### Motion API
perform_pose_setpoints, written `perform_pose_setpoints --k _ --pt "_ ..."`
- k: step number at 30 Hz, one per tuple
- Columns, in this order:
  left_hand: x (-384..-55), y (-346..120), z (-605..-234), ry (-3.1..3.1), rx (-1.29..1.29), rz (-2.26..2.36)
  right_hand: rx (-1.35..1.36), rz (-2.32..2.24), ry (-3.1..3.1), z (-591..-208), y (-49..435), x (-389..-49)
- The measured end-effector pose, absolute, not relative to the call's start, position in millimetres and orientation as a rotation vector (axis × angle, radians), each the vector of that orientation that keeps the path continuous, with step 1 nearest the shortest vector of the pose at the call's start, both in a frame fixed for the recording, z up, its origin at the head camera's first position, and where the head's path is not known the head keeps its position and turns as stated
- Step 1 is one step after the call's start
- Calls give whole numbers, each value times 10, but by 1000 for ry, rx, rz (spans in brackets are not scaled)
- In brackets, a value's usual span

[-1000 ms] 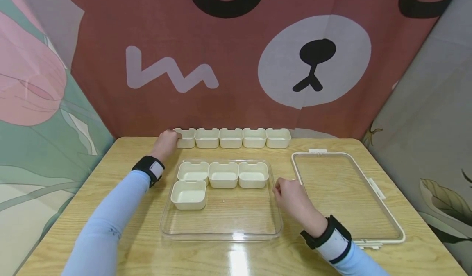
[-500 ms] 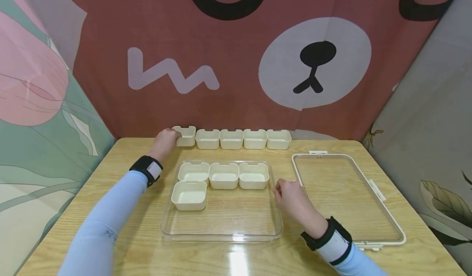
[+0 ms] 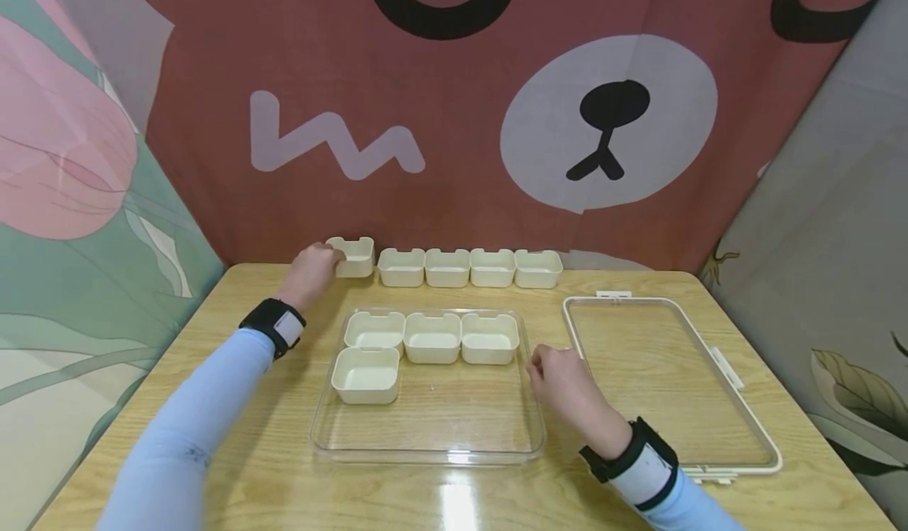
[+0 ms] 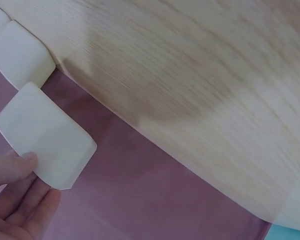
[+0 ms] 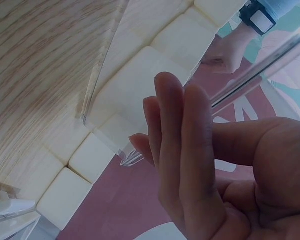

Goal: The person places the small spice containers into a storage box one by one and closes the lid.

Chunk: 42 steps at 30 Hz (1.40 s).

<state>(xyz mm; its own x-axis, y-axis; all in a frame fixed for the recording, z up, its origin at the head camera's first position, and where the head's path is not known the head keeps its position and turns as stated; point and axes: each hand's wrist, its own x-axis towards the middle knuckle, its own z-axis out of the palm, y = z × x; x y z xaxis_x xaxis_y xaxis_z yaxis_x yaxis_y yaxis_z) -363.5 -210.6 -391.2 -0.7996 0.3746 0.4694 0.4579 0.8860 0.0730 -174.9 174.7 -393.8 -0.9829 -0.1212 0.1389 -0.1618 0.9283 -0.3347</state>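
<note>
Left hand: my left hand [image 3: 310,273] grasps the left end of a cream box [image 3: 359,261], thumb on the near wall, fingers beneath
Where the box is: behind the clear tray [image 3: 426,430], at the far left of the surface [image 3: 269,452], just beside the row of four boxes [image 3: 447,271] and higher in my head view than they are
Which way it points: mouth up, notched wall toward the red backdrop [image 3: 213,200], long axis running left to right, roughly in line with the row
Its looks: pale cream, smooth, rounded corners, a shallow cut in the far rim, same shape as the four boxes in the tray [image 3: 433,342]
Right hand: my right hand [image 3: 567,385] is beside the tray's right wall, fingers bent toward the thumb; I cannot tell whether they pinch the rim
Hidden from me: the box's left end lies behind my own fingers, and the left-wrist view gives only its outside
</note>
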Motion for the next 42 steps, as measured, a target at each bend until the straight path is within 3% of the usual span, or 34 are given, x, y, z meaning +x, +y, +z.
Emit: perform_pose_setpoints --k 42 --pt "-2973 -1992 -3604 -2439 -827 -171 210 578 -2997 -3893 1756 -1760"
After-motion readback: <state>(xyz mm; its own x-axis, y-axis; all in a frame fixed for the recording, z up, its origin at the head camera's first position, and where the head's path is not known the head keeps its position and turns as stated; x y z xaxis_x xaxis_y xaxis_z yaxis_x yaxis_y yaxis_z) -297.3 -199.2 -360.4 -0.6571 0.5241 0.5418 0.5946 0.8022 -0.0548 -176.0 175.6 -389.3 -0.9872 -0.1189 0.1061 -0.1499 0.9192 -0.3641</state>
